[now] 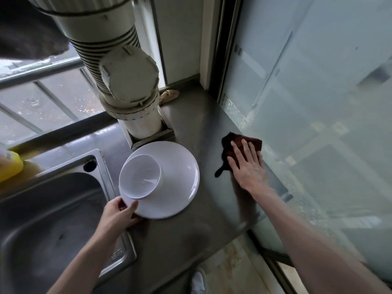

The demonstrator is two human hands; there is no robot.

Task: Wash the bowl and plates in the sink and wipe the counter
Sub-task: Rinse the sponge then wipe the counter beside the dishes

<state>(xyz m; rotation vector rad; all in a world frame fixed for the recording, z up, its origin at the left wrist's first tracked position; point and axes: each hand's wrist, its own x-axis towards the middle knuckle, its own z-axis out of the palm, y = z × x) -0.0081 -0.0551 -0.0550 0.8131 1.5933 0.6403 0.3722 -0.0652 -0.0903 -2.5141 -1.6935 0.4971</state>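
Head view, the only view. The round white plate [180, 179] sits on the grey counter [191, 240], just right of the stainless steel sink [53, 219], its left edge reaching over the sink rim. The round white bowl [140, 177] stands upright on the left half of the plate. Can't tell whether a second plate lies under the top one.

The left hand [118, 215] is at the plate's near-left rim, thumb on top, fingers curled under, pinching the rim. The right hand [248, 168] is well apart from the dishes, out to the right by the frosted glass panel [318, 124]. Its fingers are spread flat and press the dark red cloth [253, 143] onto the counter. A dark tail of the cloth sticks out left of the palm.

Key relation: the cloth lies right of the dishes with bare counter between, and the dishes cover the strip next to the sink. The left hand is the nearer one to the dishes, the right hand the one on the cloth. Judgement: dishes look washed, and wiping is the step in hand. The plate likely needs lifting or sliding so that the cloth can reach under it.

A fat grey drain pipe [127, 81] rises from the counter behind the plate. A yellow object [10, 166] sits at the far left, too blurred to identify.
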